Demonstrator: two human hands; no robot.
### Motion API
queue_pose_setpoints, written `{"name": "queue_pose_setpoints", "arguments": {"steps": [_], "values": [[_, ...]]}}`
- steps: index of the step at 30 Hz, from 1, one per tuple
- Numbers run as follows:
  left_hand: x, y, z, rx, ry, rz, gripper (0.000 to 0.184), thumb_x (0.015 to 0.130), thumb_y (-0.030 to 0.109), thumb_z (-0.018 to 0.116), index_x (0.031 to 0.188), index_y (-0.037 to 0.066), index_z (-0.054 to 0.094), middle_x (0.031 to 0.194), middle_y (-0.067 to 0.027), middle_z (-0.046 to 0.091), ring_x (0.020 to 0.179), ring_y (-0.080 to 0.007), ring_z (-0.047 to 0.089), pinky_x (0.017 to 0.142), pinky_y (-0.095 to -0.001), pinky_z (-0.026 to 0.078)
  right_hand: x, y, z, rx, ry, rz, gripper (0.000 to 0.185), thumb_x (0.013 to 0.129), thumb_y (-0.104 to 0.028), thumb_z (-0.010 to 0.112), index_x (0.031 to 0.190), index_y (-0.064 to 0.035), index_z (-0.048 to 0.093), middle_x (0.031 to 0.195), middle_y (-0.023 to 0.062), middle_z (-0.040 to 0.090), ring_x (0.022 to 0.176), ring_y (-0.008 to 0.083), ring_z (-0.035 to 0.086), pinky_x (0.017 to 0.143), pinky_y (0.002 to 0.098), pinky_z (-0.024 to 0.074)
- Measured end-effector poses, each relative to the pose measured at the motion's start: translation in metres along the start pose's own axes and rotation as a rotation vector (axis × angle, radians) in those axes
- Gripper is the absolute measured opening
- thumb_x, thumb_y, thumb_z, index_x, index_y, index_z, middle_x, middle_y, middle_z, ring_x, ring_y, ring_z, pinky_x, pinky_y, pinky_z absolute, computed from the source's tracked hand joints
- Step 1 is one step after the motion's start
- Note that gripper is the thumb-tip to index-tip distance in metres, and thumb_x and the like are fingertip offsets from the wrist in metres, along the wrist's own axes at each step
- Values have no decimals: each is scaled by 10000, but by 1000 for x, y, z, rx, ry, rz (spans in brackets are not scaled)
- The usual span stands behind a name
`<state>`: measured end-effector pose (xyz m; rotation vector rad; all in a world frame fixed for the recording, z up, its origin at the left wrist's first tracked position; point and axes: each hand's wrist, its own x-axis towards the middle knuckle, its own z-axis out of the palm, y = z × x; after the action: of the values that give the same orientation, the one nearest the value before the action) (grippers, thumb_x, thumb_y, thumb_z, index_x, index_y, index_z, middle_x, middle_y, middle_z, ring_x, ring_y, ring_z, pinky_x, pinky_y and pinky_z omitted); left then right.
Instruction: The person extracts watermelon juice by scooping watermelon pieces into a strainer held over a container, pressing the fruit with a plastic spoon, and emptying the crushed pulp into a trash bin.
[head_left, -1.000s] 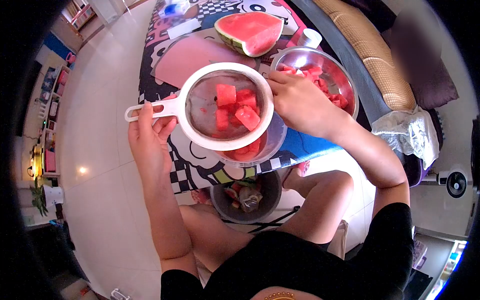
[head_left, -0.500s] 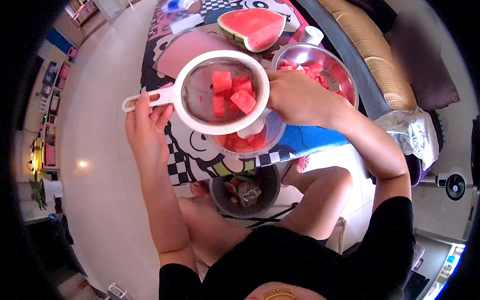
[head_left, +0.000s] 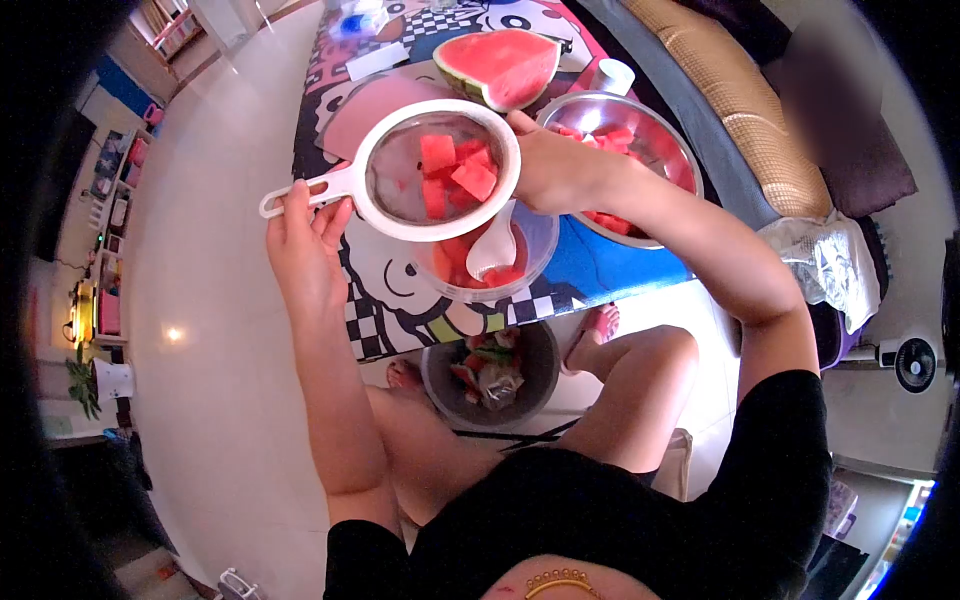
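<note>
My left hand (head_left: pixel 312 235) grips the handle of a white-rimmed strainer (head_left: pixel 375 225), its fingers wrapped round it. At the opposite side, my right hand (head_left: pixel 565 170) holds the strainer's rim; its fingertips are partly hidden. Several watermelon cubes (head_left: pixel 437 153) lie in the mesh. Below the strainer stands a clear plastic bowl (head_left: pixel 548 255) with red watermelon in it and a white spoon (head_left: pixel 493 250); the strainer covers its far part. Beyond my right hand, a metal bowl (head_left: pixel 680 150) holds more cut watermelon, partly hidden by my forearm.
A large cut watermelon piece (head_left: pixel 500 65) lies farther back on the patterned tablecloth (head_left: pixel 610 270). Beside it stands a white cup (head_left: pixel 612 76). A grey bin (head_left: pixel 435 385) with rinds and a plastic bag sits on the floor between my legs. A sofa (head_left: pixel 715 100) runs along the right.
The view has shifted slightly. Both hands still hold the strainer, which has moved a little away from me, and more of the white spoon shows below it.
</note>
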<state>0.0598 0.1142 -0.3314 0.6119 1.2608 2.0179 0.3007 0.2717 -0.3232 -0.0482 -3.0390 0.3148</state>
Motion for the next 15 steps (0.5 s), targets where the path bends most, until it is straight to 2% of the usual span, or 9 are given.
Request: {"name": "queue_pose_setpoints", "arguments": {"steps": [2,5,8,11,14,15], "values": [[-1,1,-1,-10,-24,-7,277,974,227,567,1000,-46,529,1040,-185,639,836,-189,664,726,-240,587,7,-5,4,20,149,-16,455,794,-71,595,1248,-47,584,1324,162,552,1338,280,401,1115,489,248],[-3,0,-1,-10,-14,3,282,972,228,570,1006,-49,533,1024,-181,641,836,-188,665,725,-242,589,19,-43,-14,1149,409,80,548,723,-7,697,1249,7,548,1302,158,559,1269,227,467,1078,414,369],[-6,4,2,-14,-27,12,283,974,228,566,1005,-52,536,1027,-186,643,835,-185,665,716,-233,587,18,-34,-14,1047,271,17,656,666,28,763,1271,42,510,1302,153,550,1192,200,511,1024,338,440],[-10,8,3,-12,-39,21,282,975,227,564,1006,-52,535,1021,-188,643,836,-187,665,719,-235,589,17,-27,-8,801,395,-1,646,681,18,763,1276,33,513,1302,149,554,1145,203,542,998,344,461],[-15,12,7,-21,-56,34,284,978,227,559,1002,-56,536,1020,-189,644,839,-190,666,728,-238,590,20,-35,-19,926,317,122,613,746,-76,739,1304,12,504,1355,181,516,1241,241,489,1071,412,384],[-16,14,9,-18,-53,34,285,978,227,559,1003,-56,536,1022,-188,643,840,-191,666,733,-239,590,17,-26,-8,638,289,143,597,770,-117,718,1315,-1,502,1376,193,494,1275,262,454,1090,436,342]]}}
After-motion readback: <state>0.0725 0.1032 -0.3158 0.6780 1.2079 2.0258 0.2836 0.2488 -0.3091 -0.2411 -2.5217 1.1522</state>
